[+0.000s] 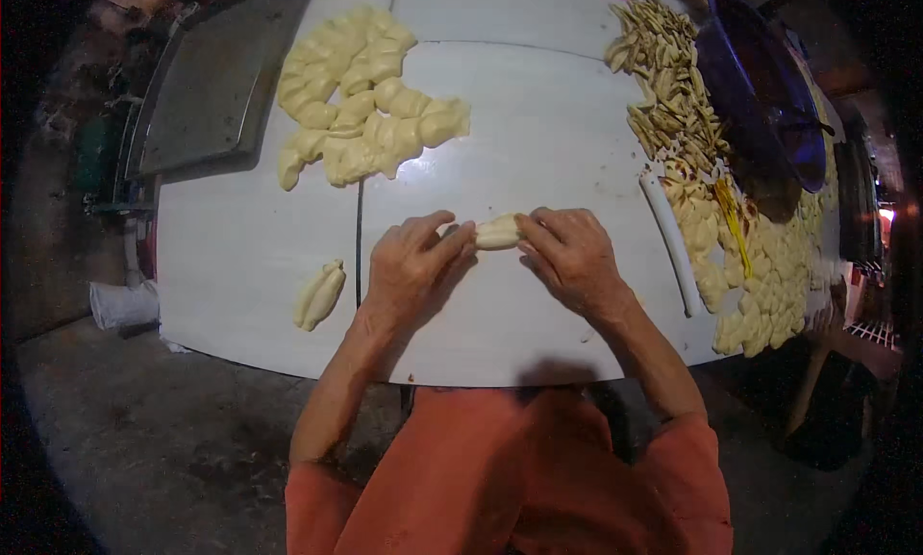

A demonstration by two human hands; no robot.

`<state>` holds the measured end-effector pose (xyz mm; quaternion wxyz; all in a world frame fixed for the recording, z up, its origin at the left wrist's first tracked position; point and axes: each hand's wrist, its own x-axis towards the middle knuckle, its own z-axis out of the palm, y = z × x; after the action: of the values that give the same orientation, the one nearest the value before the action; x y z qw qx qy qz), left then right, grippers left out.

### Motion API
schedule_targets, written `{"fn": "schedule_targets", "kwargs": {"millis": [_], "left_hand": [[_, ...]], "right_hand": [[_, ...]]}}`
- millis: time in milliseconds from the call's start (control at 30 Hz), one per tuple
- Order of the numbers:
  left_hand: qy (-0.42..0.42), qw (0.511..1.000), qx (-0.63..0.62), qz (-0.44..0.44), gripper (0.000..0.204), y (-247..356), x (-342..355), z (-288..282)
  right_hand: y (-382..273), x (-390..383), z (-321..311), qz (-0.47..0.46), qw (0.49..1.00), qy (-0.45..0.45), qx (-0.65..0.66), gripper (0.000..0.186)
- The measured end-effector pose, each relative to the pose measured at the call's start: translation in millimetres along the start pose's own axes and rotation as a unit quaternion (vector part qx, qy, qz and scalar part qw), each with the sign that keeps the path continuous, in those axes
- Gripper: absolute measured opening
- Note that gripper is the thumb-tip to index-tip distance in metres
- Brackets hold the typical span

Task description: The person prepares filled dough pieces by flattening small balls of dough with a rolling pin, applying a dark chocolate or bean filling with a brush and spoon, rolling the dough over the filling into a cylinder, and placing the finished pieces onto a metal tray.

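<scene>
My left hand (413, 262) and my right hand (567, 257) pinch opposite ends of a small, pale, elongated piece of dough (497, 231) at the middle of the white tabletop. The fingers of both hands are curled around its ends. A similar shaped dough piece (318, 295) lies on the table to the left of my left forearm. Beyond my hands, at the upper left, a spread of many soft, pale dough lumps (346, 64) rests on the table. A white rod (670, 242) lies to the right of my right hand.
A metal tray (207, 88) occupies the left end. Along the right lie flattened dough pieces (760, 310), brown elongated pieces (663, 74), a yellow strip (731, 228) and a dark purple basin (769, 93). A white sack (125, 305) is beside the table's left edge.
</scene>
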<state>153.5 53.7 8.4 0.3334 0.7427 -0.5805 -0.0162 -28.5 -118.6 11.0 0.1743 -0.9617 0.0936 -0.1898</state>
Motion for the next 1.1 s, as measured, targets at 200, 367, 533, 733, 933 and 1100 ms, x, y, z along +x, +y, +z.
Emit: {"fn": "schedule_targets", "kwargs": {"millis": [200,367,533,733,933,1100], "left_hand": [[-0.021,0.996,0.084,-0.001,0.032,-9.9,4.2,9.3],[-0.034,0.999,0.038,0.000,0.035,-11.4,7.7,1.9],[-0.051,0.997,0.055,-0.034,0.043,-9.6,17.5,0.5],[-0.058,0.998,-0.009,0.010,0.034,-8.0,17.2,-1.8],[-0.118,0.992,0.016,-0.044,0.018,1.5,30.1,4.0],[-0.140,0.986,-0.082,-0.038,0.021,25.6,36.0,-3.9]], "right_hand": [[11.8,7.3,12.1,-0.008,0.999,-0.032,-0.043,0.034],[7.2,6.4,8.9,-0.003,1.000,0.006,-0.012,0.034],[18.9,14.0,12.3,0.023,0.999,-0.024,-0.030,0.037],[12.6,12.7,8.6,-0.022,0.999,0.008,0.024,0.029],[27.0,24.3,-3.0,0.012,0.991,-0.088,0.097,0.021],[34.7,0.8,-54.3,0.161,0.951,-0.120,0.236,0.024]]}}
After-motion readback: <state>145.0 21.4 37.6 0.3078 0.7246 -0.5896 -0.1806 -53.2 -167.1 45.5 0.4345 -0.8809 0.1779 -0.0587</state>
